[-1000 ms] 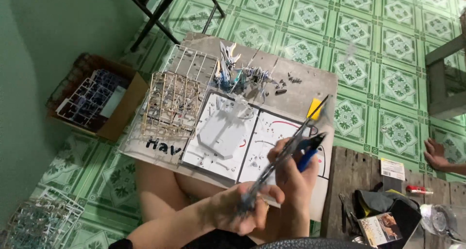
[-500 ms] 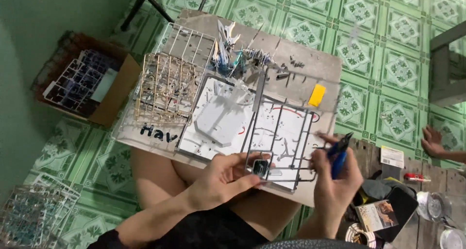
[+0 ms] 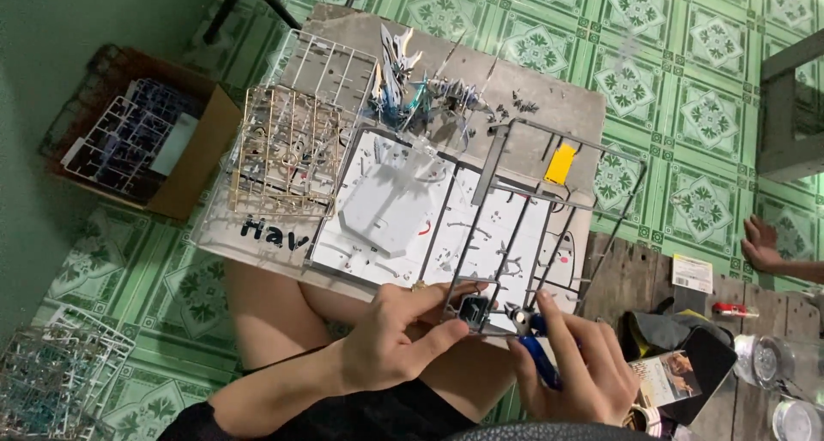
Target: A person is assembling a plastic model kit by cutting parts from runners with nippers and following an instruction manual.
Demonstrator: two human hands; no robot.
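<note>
Two hands work: left hand (image 3: 390,346) fingers pinch a grey parts frame (image 3: 549,226); right hand (image 3: 575,372) fingers grip blue-handled nippers (image 3: 534,348).

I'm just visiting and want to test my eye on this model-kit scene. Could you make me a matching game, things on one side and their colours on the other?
Things:
1. nippers handle
2. small tag
3. parts frame
4. floor tiles

Colours:
A. green
B. gold
C. blue
D. yellow

Pairs: 1-C, 2-D, 3-B, 4-A
</note>
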